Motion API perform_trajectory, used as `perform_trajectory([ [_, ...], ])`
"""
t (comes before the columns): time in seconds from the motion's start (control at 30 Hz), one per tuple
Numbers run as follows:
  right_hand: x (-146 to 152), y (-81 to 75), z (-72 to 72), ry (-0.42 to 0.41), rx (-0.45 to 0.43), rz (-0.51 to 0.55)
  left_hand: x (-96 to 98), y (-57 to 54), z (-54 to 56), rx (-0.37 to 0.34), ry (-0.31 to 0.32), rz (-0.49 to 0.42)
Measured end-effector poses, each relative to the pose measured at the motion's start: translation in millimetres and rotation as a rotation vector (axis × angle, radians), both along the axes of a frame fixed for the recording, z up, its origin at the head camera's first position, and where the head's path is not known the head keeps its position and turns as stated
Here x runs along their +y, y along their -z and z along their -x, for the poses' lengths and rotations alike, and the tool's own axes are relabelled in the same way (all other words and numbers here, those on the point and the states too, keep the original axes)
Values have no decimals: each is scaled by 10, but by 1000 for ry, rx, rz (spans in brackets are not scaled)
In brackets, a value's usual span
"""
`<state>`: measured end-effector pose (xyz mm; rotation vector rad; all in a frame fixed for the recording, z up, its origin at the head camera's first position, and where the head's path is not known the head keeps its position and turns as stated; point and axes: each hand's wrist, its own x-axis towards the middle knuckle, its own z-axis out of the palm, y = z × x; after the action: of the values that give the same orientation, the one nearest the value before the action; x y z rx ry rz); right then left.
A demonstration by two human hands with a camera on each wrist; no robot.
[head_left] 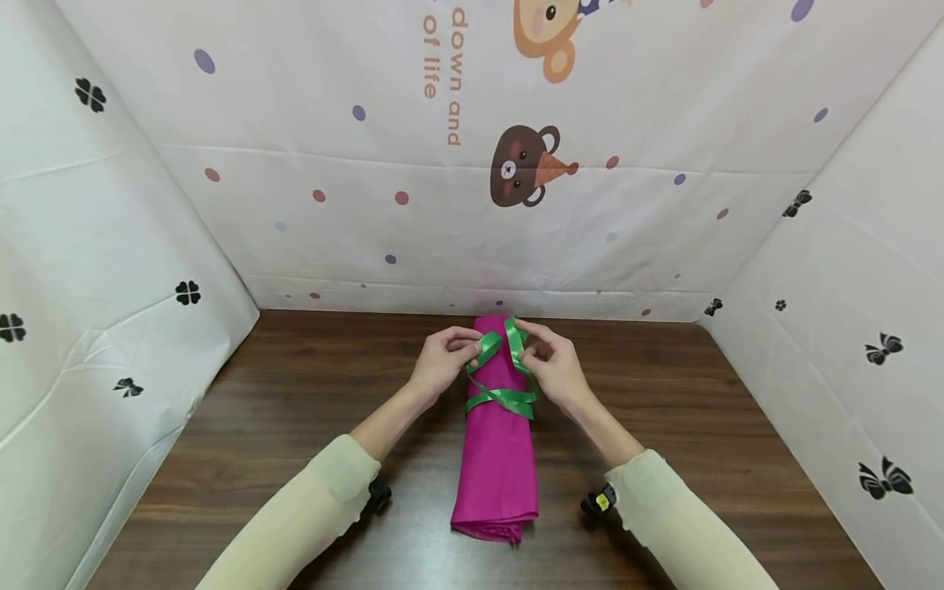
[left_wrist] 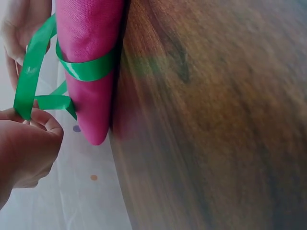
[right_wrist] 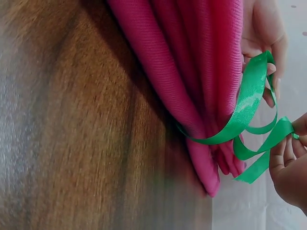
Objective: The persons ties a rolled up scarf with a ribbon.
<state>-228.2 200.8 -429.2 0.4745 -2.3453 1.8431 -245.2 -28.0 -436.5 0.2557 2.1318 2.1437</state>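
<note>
A rolled magenta cloth [head_left: 497,467] lies lengthwise on the brown table, with a green satin ribbon [head_left: 501,397] looped around it and crossing on top. On the roll's left side my left hand [head_left: 442,359] pinches a loop of the ribbon. From the right, my right hand [head_left: 553,365] pinches another length of it between thumb and fingers. Both hands hold the ribbon above the cloth's far half. In the left wrist view the ribbon [left_wrist: 91,70] wraps the cloth [left_wrist: 91,28]. The right wrist view shows the cloth's folded layers [right_wrist: 192,62] and a loose ribbon end [right_wrist: 254,168].
The dark wooden table [head_left: 332,352] reaches to a white printed backdrop [head_left: 413,229] behind the cloth. White sheets with black motifs stand along the left [head_left: 133,270] and right [head_left: 848,328] sides. A dark wrist device [head_left: 599,501] sits at the right sleeve.
</note>
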Motion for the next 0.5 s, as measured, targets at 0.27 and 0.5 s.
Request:
perform_trajectory([
  [0.27, -31, -24, 8, -50, 3, -3, 24, -3, -5, 24, 7, 54],
  [0.5, -78, -46, 12, -81, 2, -3, 70, -38, -9, 7, 68, 73],
])
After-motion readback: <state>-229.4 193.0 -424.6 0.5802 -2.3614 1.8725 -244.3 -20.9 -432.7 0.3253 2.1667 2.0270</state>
